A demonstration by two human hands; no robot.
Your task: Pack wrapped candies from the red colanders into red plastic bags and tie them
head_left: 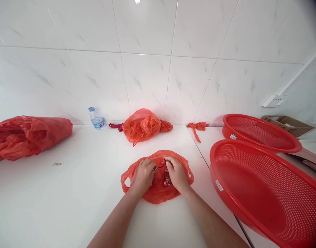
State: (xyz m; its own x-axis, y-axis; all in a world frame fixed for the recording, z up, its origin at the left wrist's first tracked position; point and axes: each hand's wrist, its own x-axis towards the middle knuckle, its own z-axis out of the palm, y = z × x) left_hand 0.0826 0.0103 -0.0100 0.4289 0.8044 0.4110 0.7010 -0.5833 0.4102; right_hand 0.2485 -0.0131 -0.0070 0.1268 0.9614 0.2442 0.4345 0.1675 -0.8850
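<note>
A red plastic bag (158, 197) lies spread on the white table, with both my hands over its opening. My left hand (144, 174) is closed, its fingertips pinching a small dark red packet (157, 168). Thumb and fingers of my right hand (177, 174) are pressed together at a small red scrap; what it is I cannot make out. Below the right fingers, inside the bag, rests a dark red packet with white print (166, 179). The bag's loop handle (125, 182) sticks out at the left.
Two red mesh baskets (217, 170) stand on the right. Behind my hands is a bunched red bag (142, 125), with a water bottle (98, 120) to its left. A large red bag (33, 136) lies far left. A cardboard box (289, 124) sits by the tiled wall.
</note>
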